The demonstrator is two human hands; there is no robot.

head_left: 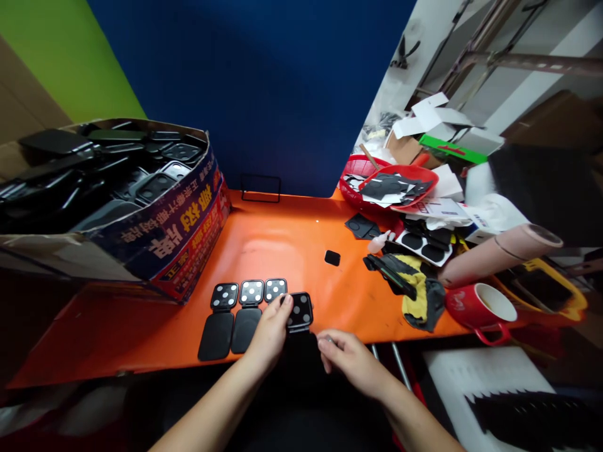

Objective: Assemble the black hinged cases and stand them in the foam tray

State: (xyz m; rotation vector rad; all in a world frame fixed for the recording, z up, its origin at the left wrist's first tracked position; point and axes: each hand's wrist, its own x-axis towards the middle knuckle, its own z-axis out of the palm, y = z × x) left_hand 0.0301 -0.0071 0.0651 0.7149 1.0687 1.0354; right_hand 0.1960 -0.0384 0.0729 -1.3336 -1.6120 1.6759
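Observation:
My left hand grips a black hinged folding pad with pale round dots on its upper panel, thumb on its left edge. The pad's lower part is lost against the dark below the table edge. Close to its right side, my right hand is closed, thumb against curled fingers; what they hold, if anything, is too small to make out. Left of my hands, three similar folding pads lie unfolded in a row: the left one, the middle one and the right one, partly covered by my left hand.
A printed cardboard box full of black pads stands left on the orange table. A small black rectangle lies mid-table. To the right are a red basket, yellow-black gloves, a pink tumbler and a red mug.

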